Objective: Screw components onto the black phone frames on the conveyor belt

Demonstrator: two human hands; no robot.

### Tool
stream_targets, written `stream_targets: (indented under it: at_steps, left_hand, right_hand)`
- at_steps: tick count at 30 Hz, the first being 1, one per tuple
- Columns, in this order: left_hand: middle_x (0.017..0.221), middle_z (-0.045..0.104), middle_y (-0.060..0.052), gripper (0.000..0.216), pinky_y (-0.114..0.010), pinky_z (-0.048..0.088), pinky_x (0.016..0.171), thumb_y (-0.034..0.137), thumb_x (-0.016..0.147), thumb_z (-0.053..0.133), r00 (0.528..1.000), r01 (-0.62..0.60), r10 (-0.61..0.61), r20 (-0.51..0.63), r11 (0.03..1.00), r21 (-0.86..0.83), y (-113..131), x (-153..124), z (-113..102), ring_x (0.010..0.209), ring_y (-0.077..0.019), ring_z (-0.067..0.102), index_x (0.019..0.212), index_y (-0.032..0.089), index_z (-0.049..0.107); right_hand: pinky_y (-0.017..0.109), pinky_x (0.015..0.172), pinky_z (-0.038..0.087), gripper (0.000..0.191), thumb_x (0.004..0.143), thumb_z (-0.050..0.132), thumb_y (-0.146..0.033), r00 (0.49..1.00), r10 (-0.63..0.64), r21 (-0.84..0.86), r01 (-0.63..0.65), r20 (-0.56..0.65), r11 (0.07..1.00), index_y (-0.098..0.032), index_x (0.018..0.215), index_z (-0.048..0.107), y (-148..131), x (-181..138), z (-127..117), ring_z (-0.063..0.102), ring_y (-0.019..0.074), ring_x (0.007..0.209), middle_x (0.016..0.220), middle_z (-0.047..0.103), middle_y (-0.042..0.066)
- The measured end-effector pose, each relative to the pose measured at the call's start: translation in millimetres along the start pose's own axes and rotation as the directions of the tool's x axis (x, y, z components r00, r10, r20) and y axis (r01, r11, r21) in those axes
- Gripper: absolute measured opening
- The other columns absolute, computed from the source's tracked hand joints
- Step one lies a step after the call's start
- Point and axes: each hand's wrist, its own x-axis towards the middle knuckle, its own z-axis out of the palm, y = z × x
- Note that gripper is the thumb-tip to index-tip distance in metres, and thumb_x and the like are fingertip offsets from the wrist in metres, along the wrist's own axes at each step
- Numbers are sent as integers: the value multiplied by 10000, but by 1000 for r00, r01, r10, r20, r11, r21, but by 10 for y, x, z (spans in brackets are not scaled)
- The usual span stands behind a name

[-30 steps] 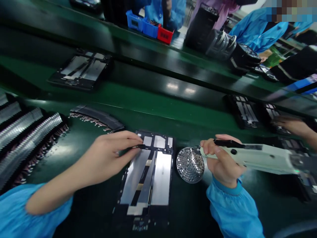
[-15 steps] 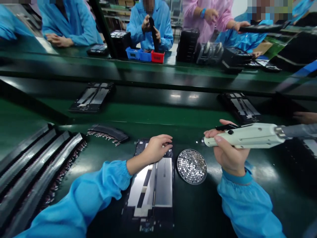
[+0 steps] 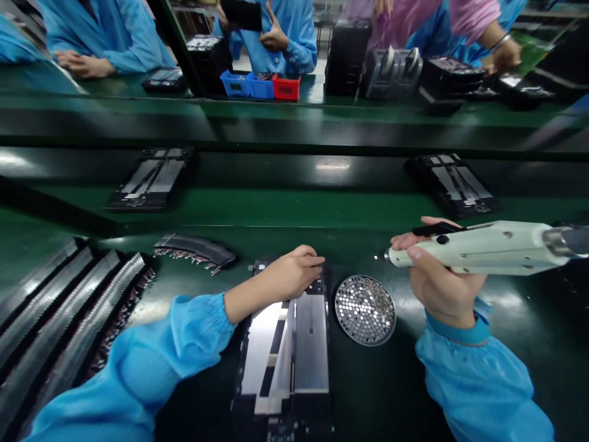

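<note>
My right hand (image 3: 444, 285) is wrapped round a pale green electric screwdriver (image 3: 492, 248), its tip pointing left above the bench. A tiny bright spot shows at that tip, too small to name. Below and left of the tip lies a round metal screw plate (image 3: 365, 310), dotted with holes and with small screws heaped at its upper right. My left hand (image 3: 297, 273) reaches over the top end of an opened tablet (image 3: 310, 344), fingertips pinched together at its upper right corner. Whatever they hold, if anything, is hidden. Silvery battery panels and a dark ribbon strip show on the tablet.
Long black strips with dangling wires (image 3: 69, 319) lie at left, and a shorter black strip (image 3: 196, 248) behind. Opened tablets sit on the raised ledge at left (image 3: 154, 178) and right (image 3: 453, 184). Across it, people work beside blue bins (image 3: 248, 86) and a red bin (image 3: 286, 87).
My left fingers have drawn closer together over the tablet's corner. The screwdriver and right hand appear slightly further right. Across the bench, a co-worker has turned a dark panel sideways.
</note>
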Motion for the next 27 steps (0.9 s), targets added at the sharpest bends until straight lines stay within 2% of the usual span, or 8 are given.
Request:
stream_targets:
  at_steps: [2, 5, 9, 13, 16, 21, 24, 27]
  left_hand:
    - [1237, 712, -144, 298, -421, 483, 1125, 244, 1007, 503, 999, -29, 29, 42, 999, 20, 50, -38, -23, 1253, -253, 612, 1098, 112, 754]
    - [1388, 591, -234, 455, -491, 450, 1142, 317, 1011, 476, 994, -14, 1, 106, 992, 124, 134, -110, -55, 1348, -332, 535, 1294, -4, 631]
    - [1492, 510, -171, 481, -538, 462, 1101, 377, 1022, 444, 983, 0, -37, 178, 979, 204, 125, -154, -114, 1338, -359, 537, 1375, 84, 589]
    - [1481, 511, -216, 535, -542, 536, 963, 476, 994, 502, 979, 61, -105, 177, 970, 236, 133, -179, -169, 1201, -388, 626, 1411, 149, 570]
    - [1370, 586, -267, 557, -537, 539, 943, 490, 964, 557, 973, 136, -180, 148, 955, 264, 339, -266, -137, 1158, -391, 642, 1394, 136, 580]
    - [1253, 653, -256, 541, -486, 535, 934, 476, 931, 629, 984, 159, -175, 43, 954, 253, 794, -459, 53, 1127, -375, 649, 1313, 94, 620]
    - [1235, 656, -265, 529, -484, 513, 948, 475, 936, 633, 990, 138, -130, -46, 958, 251, 839, -501, 148, 1135, -376, 639, 1268, 63, 633]
    - [1186, 671, -255, 550, -461, 520, 877, 518, 916, 655, 992, 111, -94, -85, 967, 231, 760, -493, 203, 1050, -355, 657, 1223, 61, 647]
  right_hand:
    - [487, 796, 573, 369, 722, 779, -227, 1000, 12, -36, -13, -10, 999, -226, 1072, 660, 3, 6, -18, 668, 225, 724, 751, 680, 4]
    - [524, 907, 567, 346, 708, 802, -236, 998, 21, -107, -27, -62, 994, -243, 1033, 684, 10, 39, -50, 688, 243, 867, 894, 690, 24]
    - [551, 1025, 513, 322, 701, 814, -226, 995, 32, -110, -42, -99, 993, -247, 998, 691, 46, 108, -96, 693, 250, 946, 931, 681, 29]
    - [506, 881, 549, 315, 711, 740, -190, 993, -15, -65, 8, -114, 998, -203, 1016, 661, 56, 139, -130, 682, 227, 730, 728, 689, 8]
    - [422, 724, 533, 304, 686, 682, -175, 990, -60, -45, 54, -126, 997, -191, 986, 637, -10, 110, -120, 577, 176, 549, 583, 611, -39]
    - [338, 576, 469, 274, 713, 626, -150, 999, -30, -48, 31, 28, 998, -205, 981, 630, -212, -103, 86, 487, 147, 471, 504, 521, -59]
    - [332, 557, 463, 236, 764, 605, -129, 984, -42, -30, 48, 172, 998, -193, 985, 660, -292, -320, 330, 492, 137, 459, 520, 524, -52]
    - [352, 582, 481, 218, 813, 611, -123, 961, -2, -17, 7, 275, 1000, -202, 1005, 678, -292, -528, 559, 530, 140, 494, 574, 557, -41]
